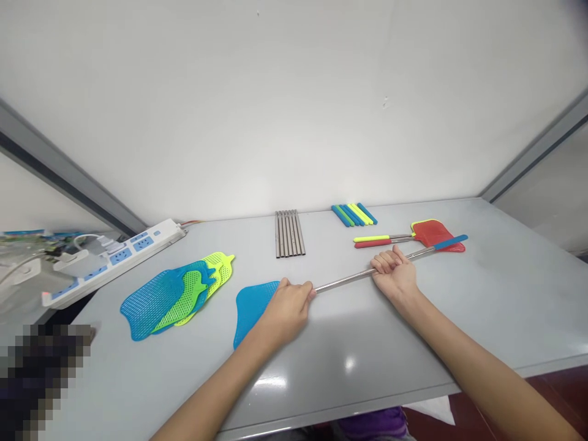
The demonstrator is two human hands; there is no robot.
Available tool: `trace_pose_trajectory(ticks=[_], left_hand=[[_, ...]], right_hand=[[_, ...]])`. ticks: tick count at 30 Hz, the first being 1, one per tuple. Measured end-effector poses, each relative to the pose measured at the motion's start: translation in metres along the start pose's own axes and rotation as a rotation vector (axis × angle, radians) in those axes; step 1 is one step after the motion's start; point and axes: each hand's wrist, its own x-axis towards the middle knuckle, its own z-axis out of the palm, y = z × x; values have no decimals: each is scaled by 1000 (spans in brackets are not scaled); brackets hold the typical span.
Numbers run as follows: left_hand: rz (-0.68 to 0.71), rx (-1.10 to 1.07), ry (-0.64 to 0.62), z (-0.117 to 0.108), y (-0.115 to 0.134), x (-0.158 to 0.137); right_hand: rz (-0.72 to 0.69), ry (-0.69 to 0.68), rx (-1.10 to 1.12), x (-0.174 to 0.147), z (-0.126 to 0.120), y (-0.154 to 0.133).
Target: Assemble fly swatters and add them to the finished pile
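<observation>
A blue fly swatter with a long telescopic metal rod lies slanted across my front, its blue grip at the far right end. Around the rod's left end, by the mesh head, my left hand is closed; it covers the joint there. My right hand is wrapped round the rod further right, short of the blue grip. Just beyond that hand lie two put-together swatters, a red swatter on top of a yellow swatter. The blue grip's end passes over the red head.
Loose mesh heads in blue, green and yellow overlap at the left. Several metal rods lie in a row at the back, with coloured grips beside them. A white power strip runs along the left edge. A wall closes off the back.
</observation>
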Motion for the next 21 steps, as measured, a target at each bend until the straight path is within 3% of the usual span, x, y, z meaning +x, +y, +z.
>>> trace_pose_trajectory(ticks=[21], left_hand=[[-38,20,-23,-3,6,-1]], right_hand=[[-1,-40,17,-9,1,8]])
